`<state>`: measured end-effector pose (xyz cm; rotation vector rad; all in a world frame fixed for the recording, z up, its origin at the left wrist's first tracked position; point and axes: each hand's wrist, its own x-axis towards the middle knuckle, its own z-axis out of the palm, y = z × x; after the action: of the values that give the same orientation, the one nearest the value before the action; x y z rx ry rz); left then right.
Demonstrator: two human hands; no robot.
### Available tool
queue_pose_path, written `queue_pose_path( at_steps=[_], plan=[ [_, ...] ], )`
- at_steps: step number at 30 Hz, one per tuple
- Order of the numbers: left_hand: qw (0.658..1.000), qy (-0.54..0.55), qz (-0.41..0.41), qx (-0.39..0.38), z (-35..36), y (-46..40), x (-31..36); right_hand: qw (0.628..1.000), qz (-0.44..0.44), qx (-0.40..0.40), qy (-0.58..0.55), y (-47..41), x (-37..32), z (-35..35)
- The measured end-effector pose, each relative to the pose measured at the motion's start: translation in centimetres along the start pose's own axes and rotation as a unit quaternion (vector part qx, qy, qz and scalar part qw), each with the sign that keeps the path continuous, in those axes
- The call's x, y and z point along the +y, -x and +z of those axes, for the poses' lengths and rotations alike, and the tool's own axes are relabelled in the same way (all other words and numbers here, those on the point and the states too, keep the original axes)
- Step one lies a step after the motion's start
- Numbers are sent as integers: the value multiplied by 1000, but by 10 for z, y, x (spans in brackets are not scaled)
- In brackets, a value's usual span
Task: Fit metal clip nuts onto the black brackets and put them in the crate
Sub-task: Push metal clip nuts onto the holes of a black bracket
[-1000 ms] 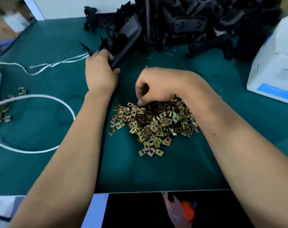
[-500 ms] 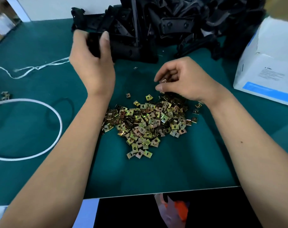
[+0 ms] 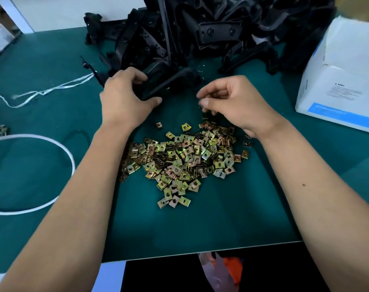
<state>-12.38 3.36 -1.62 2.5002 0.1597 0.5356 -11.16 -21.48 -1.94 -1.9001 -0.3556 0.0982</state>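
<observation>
A single wide-angle view from the person's head looks forward and steeply down at the green worktop [image 3: 221,218], close in. Both forearms reach up from the bottom corners. The worktop's near edge crosses the lower frame; lines bow toward the edges.

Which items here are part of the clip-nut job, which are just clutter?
Job: left hand gripping a black bracket; right hand pinching clip nuts; clip nut pile; bracket heap.
Lying about: white cardboard box; white strap loop; white string.
</observation>
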Motion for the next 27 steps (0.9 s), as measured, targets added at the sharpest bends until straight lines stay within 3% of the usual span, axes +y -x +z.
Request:
queue_pose_path(
  at_steps=[3,5,11,14,20,24,27],
  plan=[
    [995,-85,48,37,2,2,4,1000,7,-21,-1,1,-1,1],
    [991,-86,88,47,4,3,8,1000,4,-24,-11,2,-2,3],
    [980,-52,191,-27,17,8,24,994,27,-7,-101,3,-3,4],
    [979,-56,180,-79,23,8,23,995,12,-27,-91,4,-3,4],
    [984,-68,156,-53,13,6,16,996,-25,-46,-70,8,-9,1],
    [993,-40,107,14,1,3,13,996,-34,-36,-68,7,-10,-4],
    [996,14,84,-23,-5,0,7,997,-31,-41,-65,7,-9,-4]
  ],
)
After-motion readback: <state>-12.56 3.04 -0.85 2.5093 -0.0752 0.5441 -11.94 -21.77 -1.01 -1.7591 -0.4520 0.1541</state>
